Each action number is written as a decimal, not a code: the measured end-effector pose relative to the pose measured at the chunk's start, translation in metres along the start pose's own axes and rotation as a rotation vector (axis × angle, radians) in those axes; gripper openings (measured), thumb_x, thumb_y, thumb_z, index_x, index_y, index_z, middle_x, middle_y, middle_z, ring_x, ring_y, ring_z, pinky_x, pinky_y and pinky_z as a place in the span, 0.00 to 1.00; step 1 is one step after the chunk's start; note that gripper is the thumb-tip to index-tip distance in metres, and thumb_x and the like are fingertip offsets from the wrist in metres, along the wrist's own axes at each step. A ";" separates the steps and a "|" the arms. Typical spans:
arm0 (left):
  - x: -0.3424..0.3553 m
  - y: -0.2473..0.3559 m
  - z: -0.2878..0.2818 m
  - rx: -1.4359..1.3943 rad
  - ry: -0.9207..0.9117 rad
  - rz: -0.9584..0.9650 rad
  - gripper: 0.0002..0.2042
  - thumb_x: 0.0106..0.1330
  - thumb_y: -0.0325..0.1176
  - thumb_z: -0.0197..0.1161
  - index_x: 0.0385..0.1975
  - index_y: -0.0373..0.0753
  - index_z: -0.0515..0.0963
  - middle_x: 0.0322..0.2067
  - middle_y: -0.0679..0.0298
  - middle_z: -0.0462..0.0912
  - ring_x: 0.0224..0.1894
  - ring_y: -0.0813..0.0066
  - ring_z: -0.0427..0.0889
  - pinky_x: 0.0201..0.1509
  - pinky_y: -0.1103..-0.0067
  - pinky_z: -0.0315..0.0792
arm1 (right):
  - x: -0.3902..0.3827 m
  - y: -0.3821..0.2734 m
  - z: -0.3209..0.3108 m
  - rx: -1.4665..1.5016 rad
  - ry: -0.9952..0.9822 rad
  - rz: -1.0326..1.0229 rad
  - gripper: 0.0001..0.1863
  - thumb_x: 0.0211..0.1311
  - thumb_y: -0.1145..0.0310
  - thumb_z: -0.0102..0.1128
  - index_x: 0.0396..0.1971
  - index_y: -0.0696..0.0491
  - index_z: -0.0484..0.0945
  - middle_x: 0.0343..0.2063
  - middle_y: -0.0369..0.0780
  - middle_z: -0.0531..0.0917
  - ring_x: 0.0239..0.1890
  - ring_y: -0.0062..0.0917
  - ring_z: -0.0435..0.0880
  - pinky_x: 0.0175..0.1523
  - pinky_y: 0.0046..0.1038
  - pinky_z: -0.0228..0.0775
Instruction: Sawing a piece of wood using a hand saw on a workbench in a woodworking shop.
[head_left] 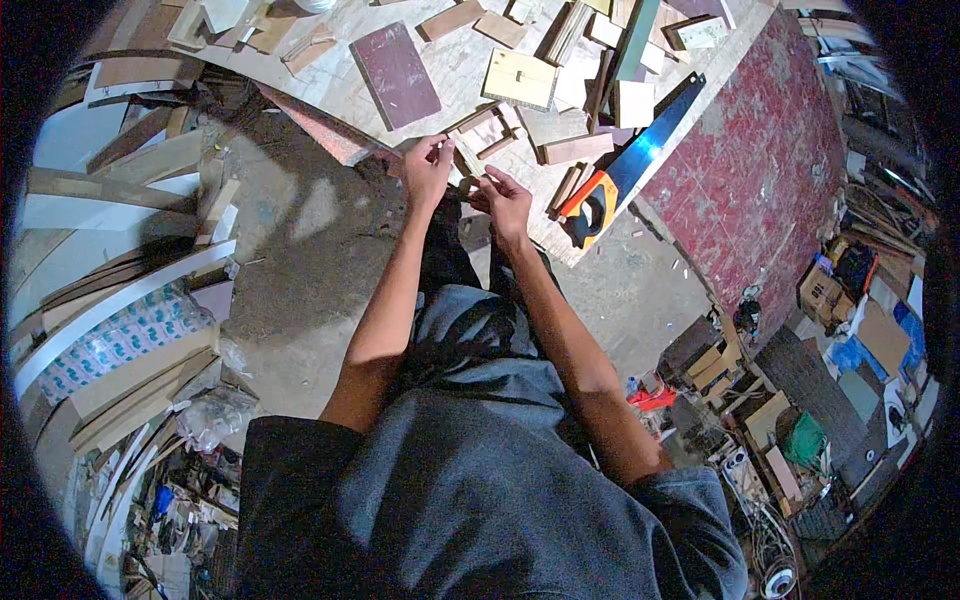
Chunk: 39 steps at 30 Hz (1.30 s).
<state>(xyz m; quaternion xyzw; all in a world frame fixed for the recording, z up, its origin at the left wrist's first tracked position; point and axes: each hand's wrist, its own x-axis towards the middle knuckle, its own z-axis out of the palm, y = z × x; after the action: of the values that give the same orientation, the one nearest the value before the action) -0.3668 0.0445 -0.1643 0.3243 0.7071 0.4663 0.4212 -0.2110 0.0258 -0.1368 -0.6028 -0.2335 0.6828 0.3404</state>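
Observation:
At the near edge of the table, my left hand [428,175] is closed, its thumb and fingertips pressed together. My right hand [507,205] is closed in a pinch a little lower and to the right. A pale wood strip [466,158] lies between the two sets of fingertips; whether either hand grips it cannot be made out. Just beyond them sits a small frame of wood pieces [497,146] with an open middle. To the right lies a handsaw [640,155] with an orange and black handle, beside short wood blocks [567,187].
On the tabletop [345,100] lie a dark maroon board [395,76], a yellow board [520,79], a pinkish block [578,149] and a long green strip [637,40]. Stacked panels [130,330] line the left side. A red surface [745,170] and scrap piles [790,410] are at right.

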 end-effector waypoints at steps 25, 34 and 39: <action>0.005 0.013 0.009 -0.021 0.077 0.047 0.13 0.63 0.34 0.72 0.43 0.33 0.83 0.35 0.58 0.88 0.35 0.76 0.84 0.41 0.78 0.76 | 0.002 -0.006 -0.004 -0.049 -0.032 0.008 0.20 0.70 0.76 0.60 0.60 0.64 0.74 0.38 0.43 0.87 0.31 0.24 0.87 0.38 0.27 0.83; 0.017 0.016 0.011 0.195 0.060 0.045 0.14 0.60 0.37 0.74 0.40 0.35 0.84 0.31 0.59 0.87 0.32 0.72 0.84 0.38 0.75 0.76 | 0.008 -0.005 -0.007 -0.060 -0.043 0.040 0.19 0.70 0.74 0.59 0.58 0.65 0.74 0.37 0.44 0.87 0.32 0.26 0.88 0.37 0.29 0.85; 0.018 0.016 0.011 0.146 0.063 0.043 0.13 0.59 0.37 0.75 0.38 0.37 0.85 0.31 0.59 0.88 0.31 0.72 0.84 0.37 0.75 0.76 | 0.012 -0.005 -0.008 -0.057 -0.050 0.024 0.16 0.70 0.73 0.60 0.54 0.64 0.78 0.36 0.44 0.87 0.32 0.27 0.88 0.36 0.29 0.84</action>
<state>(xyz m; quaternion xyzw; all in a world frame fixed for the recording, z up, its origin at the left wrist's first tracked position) -0.3640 0.0700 -0.1574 0.3543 0.7452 0.4323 0.3637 -0.2028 0.0374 -0.1425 -0.5979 -0.2540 0.6947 0.3089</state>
